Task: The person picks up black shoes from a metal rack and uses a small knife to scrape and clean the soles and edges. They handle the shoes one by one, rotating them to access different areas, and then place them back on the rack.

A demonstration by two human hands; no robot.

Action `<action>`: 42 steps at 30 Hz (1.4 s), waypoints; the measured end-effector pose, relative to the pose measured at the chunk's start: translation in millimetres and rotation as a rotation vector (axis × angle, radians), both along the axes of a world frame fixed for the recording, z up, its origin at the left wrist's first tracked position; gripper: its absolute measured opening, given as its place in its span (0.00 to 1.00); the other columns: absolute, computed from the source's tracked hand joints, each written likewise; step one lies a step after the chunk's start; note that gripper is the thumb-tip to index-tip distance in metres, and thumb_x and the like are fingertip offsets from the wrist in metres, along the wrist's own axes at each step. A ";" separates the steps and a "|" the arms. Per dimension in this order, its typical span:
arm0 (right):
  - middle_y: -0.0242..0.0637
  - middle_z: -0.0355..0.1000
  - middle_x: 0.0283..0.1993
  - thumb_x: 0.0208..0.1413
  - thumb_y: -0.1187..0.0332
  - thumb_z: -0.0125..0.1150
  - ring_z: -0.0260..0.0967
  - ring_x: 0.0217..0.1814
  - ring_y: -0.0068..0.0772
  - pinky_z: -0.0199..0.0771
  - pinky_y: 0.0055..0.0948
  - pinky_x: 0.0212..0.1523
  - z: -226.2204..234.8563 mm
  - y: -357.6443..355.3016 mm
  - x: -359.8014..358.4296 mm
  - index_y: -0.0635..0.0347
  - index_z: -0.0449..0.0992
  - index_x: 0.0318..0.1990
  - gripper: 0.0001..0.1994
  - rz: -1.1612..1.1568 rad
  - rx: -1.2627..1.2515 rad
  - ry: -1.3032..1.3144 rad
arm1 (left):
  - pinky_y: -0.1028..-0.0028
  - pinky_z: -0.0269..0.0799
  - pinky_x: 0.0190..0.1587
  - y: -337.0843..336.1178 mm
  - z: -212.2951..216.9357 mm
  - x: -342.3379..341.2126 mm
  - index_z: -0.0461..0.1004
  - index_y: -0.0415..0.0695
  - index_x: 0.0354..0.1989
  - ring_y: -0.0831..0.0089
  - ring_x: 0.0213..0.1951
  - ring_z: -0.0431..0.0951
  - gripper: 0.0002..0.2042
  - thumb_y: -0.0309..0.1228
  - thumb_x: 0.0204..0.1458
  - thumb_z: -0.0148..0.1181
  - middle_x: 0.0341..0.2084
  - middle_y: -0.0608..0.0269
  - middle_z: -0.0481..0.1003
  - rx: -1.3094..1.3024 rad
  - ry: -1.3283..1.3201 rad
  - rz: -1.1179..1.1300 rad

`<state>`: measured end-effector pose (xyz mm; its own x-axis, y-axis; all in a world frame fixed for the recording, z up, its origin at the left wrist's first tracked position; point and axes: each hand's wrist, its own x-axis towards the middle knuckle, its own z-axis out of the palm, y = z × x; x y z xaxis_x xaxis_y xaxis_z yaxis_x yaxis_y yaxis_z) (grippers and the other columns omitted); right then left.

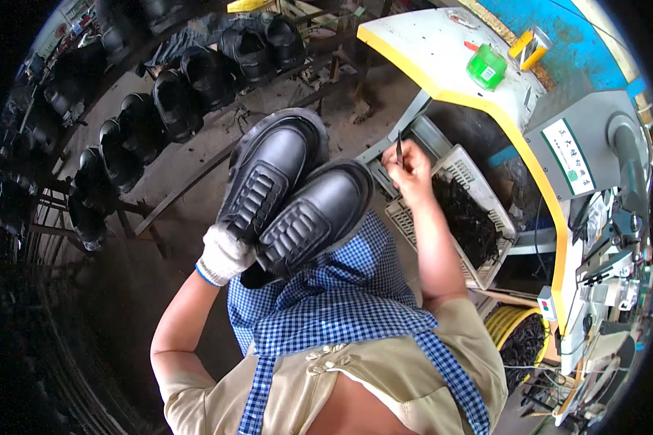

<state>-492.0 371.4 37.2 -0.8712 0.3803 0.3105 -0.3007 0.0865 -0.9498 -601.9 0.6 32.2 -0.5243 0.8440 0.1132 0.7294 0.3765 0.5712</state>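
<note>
Two black lace-up shoes lie side by side over my lap, toes pointing away: one on the left (pixel 277 161) and one on the right (pixel 318 212). My left hand (pixel 226 254), in a white knitted glove, is closed at the heel end of the pair; its fingertips are partly hidden by the shoes. Off to the right of the toes, my bare right hand (pixel 412 172) pinches a thin dark pointed blade (pixel 399 149), tip up. That hand is apart from the shoes, above the end of a crate.
A pale plastic crate (pixel 498 205) with black scraps stands at my right, below a white worktable (pixel 421 36) with a yellow edge. On the table are a green container (pixel 487 67) and a grey machine (pixel 588 130). Racks of black shoes (pixel 175 105) line the left.
</note>
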 end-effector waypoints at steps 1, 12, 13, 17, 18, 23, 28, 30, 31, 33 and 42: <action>0.29 0.69 0.32 0.50 0.79 0.57 0.64 0.31 0.15 0.63 0.17 0.30 -16.1 -2.7 4.6 0.58 0.67 0.31 0.06 -0.137 -0.097 -0.112 | 0.63 0.70 0.51 8.1 -4.4 -5.5 0.73 0.41 0.53 0.56 0.48 0.74 0.19 0.32 0.52 0.54 0.45 0.48 0.74 0.004 -0.016 0.015; 0.31 0.71 0.32 0.56 0.72 0.62 0.68 0.30 0.22 0.69 0.23 0.31 -143.5 -103.8 23.6 0.61 0.70 0.43 0.09 -0.448 0.058 -0.126 | 0.53 0.74 0.40 200.5 0.3 -95.2 0.78 0.36 0.30 0.45 0.36 0.78 0.20 0.45 0.53 0.53 0.29 0.39 0.76 -0.181 0.141 0.116; 0.33 0.72 0.31 0.55 0.71 0.63 0.69 0.29 0.23 0.70 0.24 0.30 -136.1 -107.3 28.1 0.61 0.70 0.43 0.11 -0.363 0.138 -0.173 | 0.53 0.74 0.41 224.2 0.7 -104.1 0.78 0.37 0.31 0.45 0.36 0.79 0.20 0.44 0.53 0.53 0.30 0.39 0.77 -0.172 0.127 0.140; 0.40 0.73 0.31 0.53 0.71 0.64 0.73 0.29 0.26 0.71 0.26 0.29 -131.3 -105.1 24.5 0.62 0.71 0.42 0.11 -0.311 0.272 -0.225 | 0.53 0.74 0.43 311.1 -2.4 -146.4 0.78 0.35 0.30 0.44 0.38 0.79 0.18 0.40 0.53 0.51 0.32 0.37 0.77 -0.026 0.141 0.235; 0.39 0.73 0.31 0.53 0.72 0.64 0.72 0.28 0.27 0.71 0.26 0.29 -134.8 -102.3 23.7 0.62 0.72 0.42 0.11 -0.319 0.272 -0.207 | 0.53 0.74 0.43 329.3 2.2 -156.0 0.78 0.35 0.30 0.43 0.38 0.79 0.18 0.40 0.53 0.50 0.31 0.36 0.77 -0.010 0.138 0.251; 0.36 0.70 0.24 0.52 0.75 0.64 0.67 0.22 0.23 0.67 0.25 0.25 -139.5 -91.7 18.1 0.60 0.71 0.41 0.10 -0.320 0.192 -0.172 | 0.53 0.74 0.44 402.0 6.4 -214.9 0.78 0.36 0.33 0.43 0.38 0.79 0.17 0.38 0.54 0.49 0.33 0.37 0.77 0.159 0.139 0.375; 0.31 0.68 0.22 0.53 0.74 0.65 0.62 0.20 0.16 0.60 0.21 0.19 -129.7 -81.8 10.3 0.61 0.70 0.41 0.11 -0.256 0.222 -0.154 | 0.55 0.73 0.49 443.2 18.2 -280.5 0.80 0.36 0.35 0.47 0.45 0.78 0.17 0.37 0.55 0.49 0.40 0.38 0.77 0.067 0.080 0.513; 0.30 0.66 0.20 0.53 0.73 0.65 0.60 0.18 0.16 0.59 0.22 0.18 -139.6 -85.2 8.0 0.60 0.71 0.39 0.09 -0.268 0.224 -0.130 | 0.55 0.73 0.51 452.3 21.6 -310.1 0.80 0.40 0.40 0.46 0.47 0.78 0.17 0.39 0.55 0.49 0.42 0.39 0.77 0.071 0.081 0.585; 0.30 0.66 0.20 0.54 0.73 0.65 0.59 0.17 0.16 0.58 0.22 0.18 -141.8 -85.9 8.2 0.60 0.71 0.39 0.09 -0.263 0.244 -0.111 | 0.54 0.73 0.51 455.0 17.0 -328.4 0.80 0.39 0.40 0.46 0.47 0.77 0.17 0.39 0.55 0.49 0.43 0.39 0.77 0.083 0.120 0.600; 0.30 0.67 0.22 0.56 0.73 0.63 0.57 0.17 0.16 0.58 0.23 0.17 -137.6 -81.7 2.1 0.62 0.72 0.40 0.07 -0.248 0.209 -0.034 | 0.54 0.73 0.52 466.6 25.2 -338.7 0.80 0.40 0.41 0.46 0.48 0.77 0.17 0.37 0.55 0.49 0.44 0.40 0.76 0.090 0.100 0.627; 0.34 0.71 0.27 0.57 0.75 0.62 0.63 0.21 0.18 0.62 0.22 0.21 -136.9 -75.0 -6.5 0.63 0.74 0.41 0.06 -0.202 0.096 0.008 | 0.56 0.72 0.53 470.2 50.1 -357.8 0.78 0.40 0.45 0.50 0.52 0.76 0.19 0.42 0.55 0.51 0.47 0.42 0.76 0.028 0.017 0.635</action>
